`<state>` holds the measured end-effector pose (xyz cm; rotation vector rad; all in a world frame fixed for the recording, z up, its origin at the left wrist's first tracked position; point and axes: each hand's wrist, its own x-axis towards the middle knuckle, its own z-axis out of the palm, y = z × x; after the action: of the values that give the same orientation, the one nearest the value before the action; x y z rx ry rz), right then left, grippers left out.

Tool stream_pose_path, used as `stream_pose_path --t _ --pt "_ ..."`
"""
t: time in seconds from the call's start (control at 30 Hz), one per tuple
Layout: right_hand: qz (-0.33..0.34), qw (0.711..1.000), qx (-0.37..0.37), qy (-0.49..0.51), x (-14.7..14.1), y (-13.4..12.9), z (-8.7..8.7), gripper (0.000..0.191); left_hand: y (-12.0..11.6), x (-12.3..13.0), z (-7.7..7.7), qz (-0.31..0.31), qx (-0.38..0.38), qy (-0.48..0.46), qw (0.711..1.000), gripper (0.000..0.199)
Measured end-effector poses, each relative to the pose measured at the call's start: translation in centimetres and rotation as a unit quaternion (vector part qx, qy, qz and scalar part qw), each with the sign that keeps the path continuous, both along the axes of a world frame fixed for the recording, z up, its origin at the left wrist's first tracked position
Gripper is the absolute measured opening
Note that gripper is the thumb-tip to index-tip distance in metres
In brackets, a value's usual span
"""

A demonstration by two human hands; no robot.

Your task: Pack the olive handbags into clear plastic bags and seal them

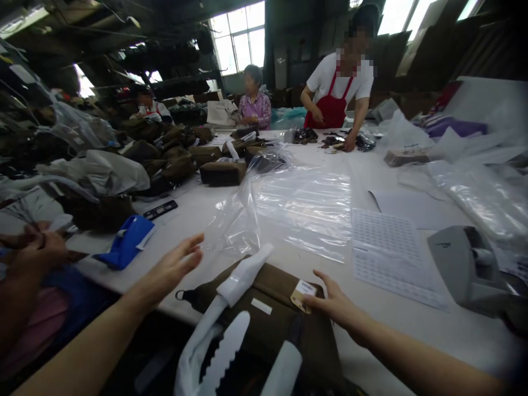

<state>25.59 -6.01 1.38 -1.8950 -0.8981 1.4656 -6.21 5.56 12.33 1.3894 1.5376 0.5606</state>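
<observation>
A dark olive-brown bag (pixel 280 319) lies at the table's near edge, its straps wrapped in white paper (pixel 246 275). My left hand (pixel 179 264) is above the table just left of the bag, empty, fingers stretched out. On the bag's right side, my right hand (pixel 334 300) has thumb and index finger spread. One digit touches a small tan-and-white hang tag (pixel 303 294); the other fingers are partly hidden. A notched white strip (pixel 226 352) stands up in front of the bag. Clear plastic bags (pixel 305 209) lie flat just beyond it.
Left are a blue tape dispenser (pixel 126 242), a black flat object (pixel 160 209) and a co-worker's hands (pixel 41 247). Printed sheets (pixel 388 253) and a grey device (pixel 466 269) sit right. Brown bags (pixel 223 172) pile up behind. A person in a red apron (pixel 325 113) handles small parts.
</observation>
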Motion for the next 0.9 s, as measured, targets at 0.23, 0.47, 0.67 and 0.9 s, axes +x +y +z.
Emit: stream_pose_path --t 0.23,0.47,0.67,0.9 --pt "-0.131 0.956 -0.025 0.262 -1.8 -1.2 -1.6 0.098 -1.6 1.6 -7.2 -0.081 -0.173 -0.021 0.981 0.079" --pt "-0.059 0.948 0.309 0.055 5.6 3.5 -6.2 0.106 -3.7 7.4 -16.8 -0.036 0.18 -0.121 0.976 0.088" --pt "-0.056 0.953 0.296 -0.011 4.8 -2.4 -7.3 0.101 -9.5 6.1 -20.7 -0.054 0.23 -0.098 0.967 0.081" --pt "-0.034 0.937 0.258 -0.233 4.6 -2.1 -8.0 0.094 -8.5 7.6 -15.0 -0.14 0.418 0.112 0.891 0.07"
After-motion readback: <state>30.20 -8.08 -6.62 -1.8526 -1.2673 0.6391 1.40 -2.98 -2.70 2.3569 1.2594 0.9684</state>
